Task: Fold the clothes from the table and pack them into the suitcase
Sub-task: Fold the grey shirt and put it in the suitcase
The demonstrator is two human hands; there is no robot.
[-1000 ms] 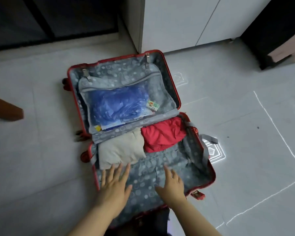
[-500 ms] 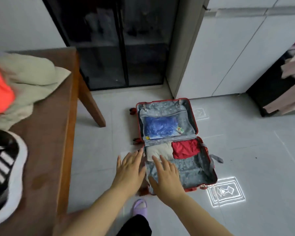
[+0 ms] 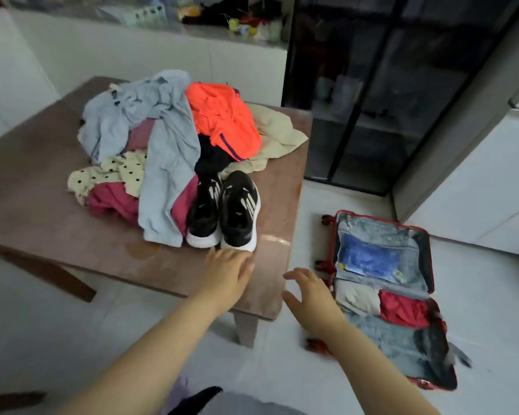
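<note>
While left hand (image 3: 228,269) and right hand (image 3: 309,295) hover spread and empty, clothes (image 3: 162,139) lie beyond the nearer left hand, toward the far edge of the table (image 3: 42,211).

Setting logged as a home, living or dining area. Evidence: a brown tabletop (image 3: 27,205) heaped with loose clothes (image 3: 162,130) and trainers (image 3: 225,211) at 11 o'clock. A cluttered counter (image 3: 210,34) is seen at 12, a dark glass-door cabinet (image 3: 372,85) at 1 and white built-in cabinets (image 3: 477,181) at 3. An open suitcase (image 3: 387,333) is laid on the pale tiled floor (image 3: 492,295).

L hand (image 3: 228,271) & R hand (image 3: 309,298) off suitcase (image 3: 430,265), now at table (image 3: 42,205) edge (L nr shoes (image 3: 225,211))
</note>
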